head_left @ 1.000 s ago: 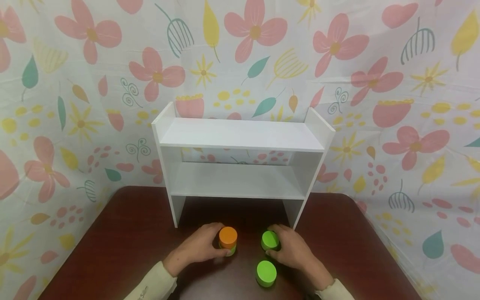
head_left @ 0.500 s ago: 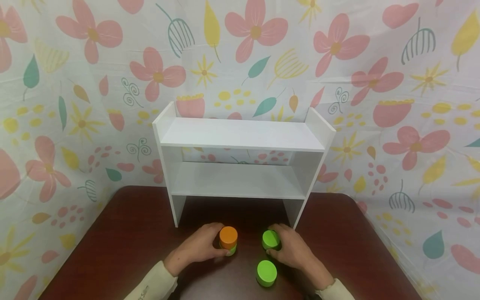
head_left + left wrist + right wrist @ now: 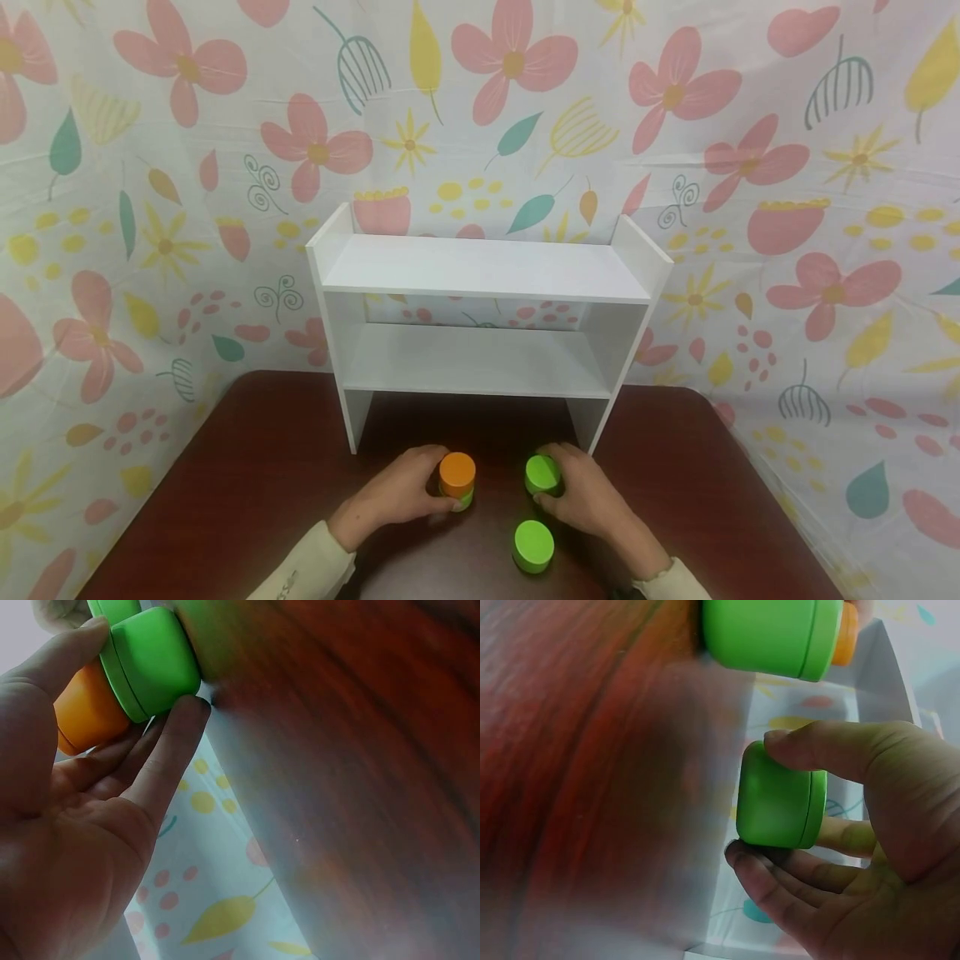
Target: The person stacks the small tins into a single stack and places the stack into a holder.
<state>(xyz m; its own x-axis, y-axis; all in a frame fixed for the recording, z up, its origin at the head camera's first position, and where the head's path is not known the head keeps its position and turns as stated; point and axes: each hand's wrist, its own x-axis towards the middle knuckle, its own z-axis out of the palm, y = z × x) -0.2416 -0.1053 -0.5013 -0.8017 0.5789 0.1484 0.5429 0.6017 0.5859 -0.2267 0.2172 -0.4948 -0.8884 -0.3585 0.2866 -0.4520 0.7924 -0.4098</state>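
Note:
My left hand [image 3: 401, 490] grips a stack of two small round lidded jars beside the table's middle. The orange jar [image 3: 457, 473] sits on top of a green jar [image 3: 154, 664], and in the left wrist view my thumb and a finger reach the green one. With thumb and fingers, my right hand [image 3: 588, 496] holds another green jar [image 3: 776, 802], which looks raised slightly off the table in the right wrist view. A third green jar [image 3: 533, 547] stands upright on the table, nearer to me and to the left of my right hand.
A white two-tier shelf [image 3: 480, 358] stands behind the jars on the dark red-brown table [image 3: 247, 467]. Its side panels reach down to the tabletop. A floral-patterned curtain [image 3: 480, 117] closes off the back and sides.
My right hand and the green jar in it have risen slightly and moved a little away from me. The left hand and the stack hold still.

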